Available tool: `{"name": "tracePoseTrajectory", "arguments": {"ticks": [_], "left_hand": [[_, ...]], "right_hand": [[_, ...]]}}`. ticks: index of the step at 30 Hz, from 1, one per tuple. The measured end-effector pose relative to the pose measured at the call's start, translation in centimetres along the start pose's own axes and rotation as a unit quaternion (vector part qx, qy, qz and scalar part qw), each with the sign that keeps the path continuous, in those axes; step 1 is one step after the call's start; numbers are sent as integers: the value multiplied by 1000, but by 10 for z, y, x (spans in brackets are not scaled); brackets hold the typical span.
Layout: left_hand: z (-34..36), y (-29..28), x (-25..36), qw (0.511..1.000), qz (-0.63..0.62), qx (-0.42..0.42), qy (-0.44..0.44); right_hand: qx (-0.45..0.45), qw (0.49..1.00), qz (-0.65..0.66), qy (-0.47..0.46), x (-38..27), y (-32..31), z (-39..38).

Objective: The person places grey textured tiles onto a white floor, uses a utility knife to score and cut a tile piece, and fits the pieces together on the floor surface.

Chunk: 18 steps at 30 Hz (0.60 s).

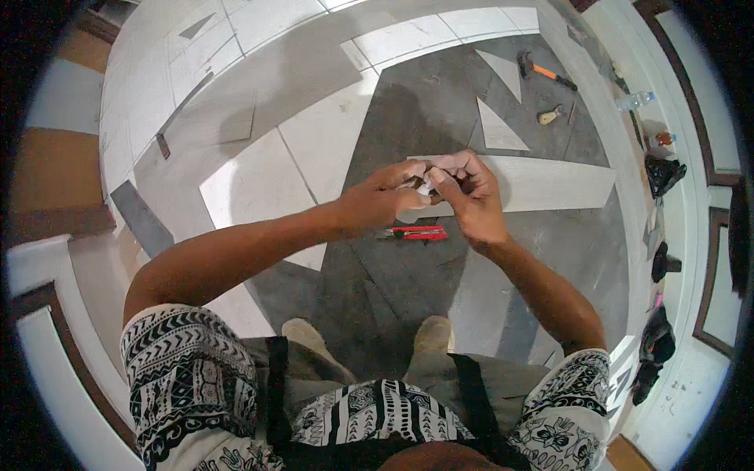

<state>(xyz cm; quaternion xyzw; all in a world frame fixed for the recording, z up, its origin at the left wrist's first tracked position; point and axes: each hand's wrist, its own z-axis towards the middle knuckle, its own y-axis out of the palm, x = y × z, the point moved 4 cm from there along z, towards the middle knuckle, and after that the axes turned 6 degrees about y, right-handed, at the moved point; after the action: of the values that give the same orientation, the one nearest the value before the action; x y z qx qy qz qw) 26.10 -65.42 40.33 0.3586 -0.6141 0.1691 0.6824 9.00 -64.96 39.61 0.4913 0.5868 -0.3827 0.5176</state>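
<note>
Grey bare floor point(408, 118), partly covered with pale planks point(259, 188); white wall and trim curving round the right and lower left. 1 long pale plank point(550, 184) lying across the grey patch, just behind the hands. 2 triangular offcuts point(503, 129) farther up, near a hammer with an orange handle point(546, 72) and a small hand tool point(550, 116). Clear plastic bottle point(635, 100) against the right wall, dark bags point(664, 174) below it. Red utility knife point(412, 233) flat on the floor, just below the hands and apart from them. 2 shoes point(432, 334) at the bottom, on the grey.

Left hand point(385, 200) and right hand point(471, 196) raised together above the floor, fingertips meeting. Left fingers point(412, 174) curled nearly shut, pinching a small white piece point(425, 188). Right fingers point(449, 179) bent tight, gripping the same piece from the other side. Too small to tell what the piece is.
</note>
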Motion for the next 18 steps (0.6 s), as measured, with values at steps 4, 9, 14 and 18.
{"name": "tracePoseTrajectory", "arguments": {"ticks": [4, 9, 14, 18], "left_hand": [[-22, 13, -8, 988, 24, 91, -123], [-47, 16, -12, 900, 424, 67, 76], [-85, 0, -13, 967, 121, 187, -121], [-102, -7, -8, 975, 82, 194, -67]], "right_hand": [[26, 996, -86, -17, -16, 5, -21], [65, 997, -13, 46, -15, 5, -25], [-4, 981, -193, -7, 49, -23, -11], [-181, 791, -573, -113, 160, 6, -38]]}}
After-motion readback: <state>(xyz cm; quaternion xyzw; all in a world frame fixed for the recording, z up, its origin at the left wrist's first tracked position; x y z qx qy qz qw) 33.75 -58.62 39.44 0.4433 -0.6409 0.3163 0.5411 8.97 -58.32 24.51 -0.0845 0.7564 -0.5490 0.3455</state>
